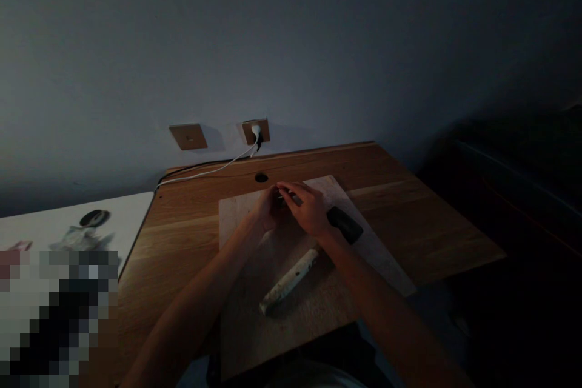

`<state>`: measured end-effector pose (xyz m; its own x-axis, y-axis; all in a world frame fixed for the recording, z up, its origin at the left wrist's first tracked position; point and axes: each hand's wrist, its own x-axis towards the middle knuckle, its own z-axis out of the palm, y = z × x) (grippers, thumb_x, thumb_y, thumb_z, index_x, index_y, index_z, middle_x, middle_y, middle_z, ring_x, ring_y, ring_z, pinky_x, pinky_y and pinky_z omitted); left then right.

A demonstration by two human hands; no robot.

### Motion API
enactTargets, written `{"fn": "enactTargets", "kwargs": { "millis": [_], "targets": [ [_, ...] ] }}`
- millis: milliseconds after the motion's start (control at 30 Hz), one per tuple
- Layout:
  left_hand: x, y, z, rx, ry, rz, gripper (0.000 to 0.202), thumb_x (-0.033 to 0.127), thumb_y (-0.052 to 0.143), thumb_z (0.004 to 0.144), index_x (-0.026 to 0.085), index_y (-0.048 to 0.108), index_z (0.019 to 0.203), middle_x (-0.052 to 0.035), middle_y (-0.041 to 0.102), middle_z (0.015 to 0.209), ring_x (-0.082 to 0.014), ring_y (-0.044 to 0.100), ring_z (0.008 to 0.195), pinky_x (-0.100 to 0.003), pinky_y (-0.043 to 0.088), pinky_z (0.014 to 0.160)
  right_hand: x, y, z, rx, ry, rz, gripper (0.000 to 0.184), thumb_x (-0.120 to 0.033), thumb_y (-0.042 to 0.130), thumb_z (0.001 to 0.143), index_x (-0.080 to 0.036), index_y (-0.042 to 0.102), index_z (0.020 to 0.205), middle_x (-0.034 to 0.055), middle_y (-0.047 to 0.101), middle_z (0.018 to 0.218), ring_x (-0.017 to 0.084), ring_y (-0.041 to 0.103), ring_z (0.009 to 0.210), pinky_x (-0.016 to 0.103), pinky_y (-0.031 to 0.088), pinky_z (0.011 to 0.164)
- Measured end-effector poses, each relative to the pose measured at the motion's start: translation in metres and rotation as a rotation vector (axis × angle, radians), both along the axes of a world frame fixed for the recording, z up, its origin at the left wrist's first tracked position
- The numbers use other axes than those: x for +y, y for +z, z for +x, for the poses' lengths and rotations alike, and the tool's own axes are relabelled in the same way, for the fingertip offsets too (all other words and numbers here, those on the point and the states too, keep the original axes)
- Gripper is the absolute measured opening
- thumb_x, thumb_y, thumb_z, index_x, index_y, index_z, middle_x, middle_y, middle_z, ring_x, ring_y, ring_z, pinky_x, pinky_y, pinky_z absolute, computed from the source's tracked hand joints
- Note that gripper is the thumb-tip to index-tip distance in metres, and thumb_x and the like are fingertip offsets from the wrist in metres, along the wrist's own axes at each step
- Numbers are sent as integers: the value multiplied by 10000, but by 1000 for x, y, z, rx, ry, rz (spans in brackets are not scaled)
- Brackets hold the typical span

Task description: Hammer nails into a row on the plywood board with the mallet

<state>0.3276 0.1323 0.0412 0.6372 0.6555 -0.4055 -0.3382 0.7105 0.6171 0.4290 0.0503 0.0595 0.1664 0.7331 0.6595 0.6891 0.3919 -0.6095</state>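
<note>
Both my hands meet at the far middle of a light wooden board (254,321) lying on a wooden desk (409,224). My left hand (268,207) is curled round a small dark thing that I cannot make out. My right hand (307,206) lies over it from the right, fingers bent and pressed on the same thing. A dark handle-like object (345,224) sticks out just right of my right wrist. A pale, whitish cylinder (288,282) lies slanted on the board between my forearms, untouched.
A round cable hole (261,177) sits in the desk behind the board. A white cable (213,170) runs from a wall socket (255,131) along the desk's back edge. A white surface with printed pictures (77,224) adjoins on the left. Dark furniture stands at right.
</note>
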Motion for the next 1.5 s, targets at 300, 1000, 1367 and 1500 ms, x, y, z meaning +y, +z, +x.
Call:
{"fn": "enactTargets", "kwargs": {
  "millis": [300, 1000, 1367, 1500],
  "targets": [
    [0, 12, -5, 157, -175, 337, 346, 348, 653, 852, 194, 445, 623, 87, 335, 523, -53, 281, 407, -179, 172, 385, -1, 6, 6, 193, -167, 64, 196, -265, 555, 971, -214, 734, 1033, 79, 788, 980, 217, 733, 857, 324, 576, 757],
    [17, 40, -49, 628, -628, 1577, 179, 61, 682, 648, 236, 699, 618, 6, 661, 600, -151, 545, 530, -237, 386, 598, 3, 2, 5, 209, -90, -78, 209, -260, 535, 931, -208, 728, 994, 80, 780, 966, 200, 715, 767, 298, 564, 663],
    [15, 37, -47, 565, -618, 1508, 273, -44, 641, 608, 225, 667, 569, 15, 631, 560, -137, 510, 509, -240, 362, 595, 7, -5, 5, 159, -70, -98, 218, -234, 542, 916, -194, 744, 988, 84, 778, 932, 207, 714, 777, 303, 571, 680],
    [14, 35, -46, 573, -587, 1590, 282, -38, 612, 606, 235, 658, 555, 24, 634, 552, -143, 531, 505, -238, 354, 565, 8, -6, 6, 139, -65, -107, 203, -238, 549, 920, -199, 742, 970, 83, 781, 939, 206, 718, 781, 308, 573, 693]
  ]
}}
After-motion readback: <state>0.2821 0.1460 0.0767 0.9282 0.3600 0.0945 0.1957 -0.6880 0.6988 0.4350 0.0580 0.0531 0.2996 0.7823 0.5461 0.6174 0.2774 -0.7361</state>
